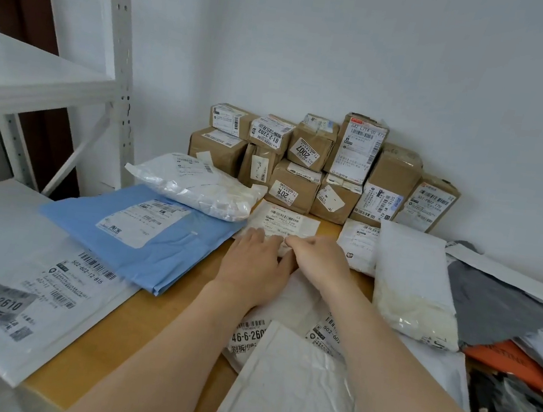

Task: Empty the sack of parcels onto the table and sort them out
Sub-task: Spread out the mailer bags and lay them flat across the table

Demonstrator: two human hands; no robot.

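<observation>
In the middle of the table, the left hand rests flat on the near edge of a small white parcel; the right hand pinches this edge with curled fingers.

Bright, even indoor light, soft shadows; wide-angle bending at edges, near labels blurred

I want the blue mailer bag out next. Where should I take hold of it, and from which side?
Pinch the blue mailer bag at its near corner, coming from the near side, low over the wooden table. It lies flat and thin, and that corner lies free, while the shiny white plastic bag rests on its far end. Probably slide it towards you rather than lift.
</observation>
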